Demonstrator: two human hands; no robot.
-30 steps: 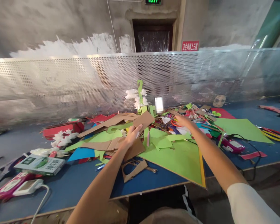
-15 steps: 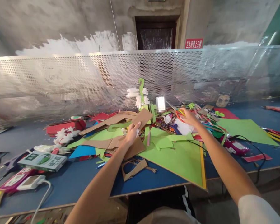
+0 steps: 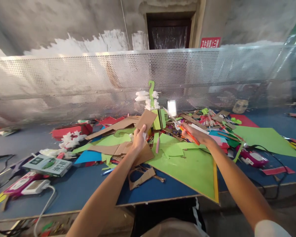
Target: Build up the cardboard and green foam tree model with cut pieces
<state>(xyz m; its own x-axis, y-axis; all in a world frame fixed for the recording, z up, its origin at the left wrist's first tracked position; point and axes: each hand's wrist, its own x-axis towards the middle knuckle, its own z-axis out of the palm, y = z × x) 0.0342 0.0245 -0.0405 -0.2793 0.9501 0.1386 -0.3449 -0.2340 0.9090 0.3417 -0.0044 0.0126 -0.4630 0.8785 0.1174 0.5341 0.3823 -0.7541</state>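
My left hand (image 3: pixel 139 138) is closed on a flat piece of brown cardboard (image 3: pixel 146 119), held up and tilted over the scrap pile. In my right hand (image 3: pixel 193 132) is a pair of scissors (image 3: pixel 189 132) with orange handles, its blades pointing up and left, apart from the cardboard. A green sheet (image 3: pixel 187 168) with a yellow edge lies below my hands, with a pink stick (image 3: pixel 158 145) on it. Beyond the cardboard stands a green paper piece with a hook-shaped top (image 3: pixel 151 88) and white tufts (image 3: pixel 151 103) around it.
A milk carton box (image 3: pixel 48 164), a white adapter with cable (image 3: pixel 36 187) and a red box (image 3: pixel 71 131) lie at left. At right are a green sheet (image 3: pixel 267 140) and a purple device (image 3: pixel 254 157). A perforated metal panel (image 3: pixel 88 82) runs along the back.
The scissors have swung down and left, so their orange handles now slope toward me. The cardboard has tipped slightly more upright in my left hand. The view has shifted a little.
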